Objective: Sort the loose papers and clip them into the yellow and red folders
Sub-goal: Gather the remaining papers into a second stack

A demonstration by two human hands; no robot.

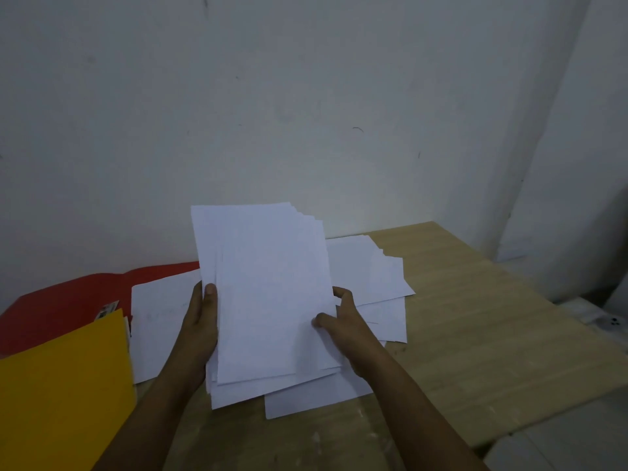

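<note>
A stack of white papers [268,294] is held up above the table, tilted toward me, its sheets fanned unevenly. My left hand [200,328] grips its left edge, thumb on the front. My right hand [343,324] grips the right edge with thumb and fingers curled round it. More loose white sheets [377,277] lie on the wooden table [475,328] behind and under the stack. A yellow folder [64,385] lies at the near left. A red folder [71,300] lies open behind it, with one white sheet [156,321] partly on it.
A grey-white wall [306,113] rises right behind the table. The table's right edge runs diagonally at the right, with pale floor [577,443] beyond and a small white object [608,322] at the far right. A small label [108,309] shows on the red folder.
</note>
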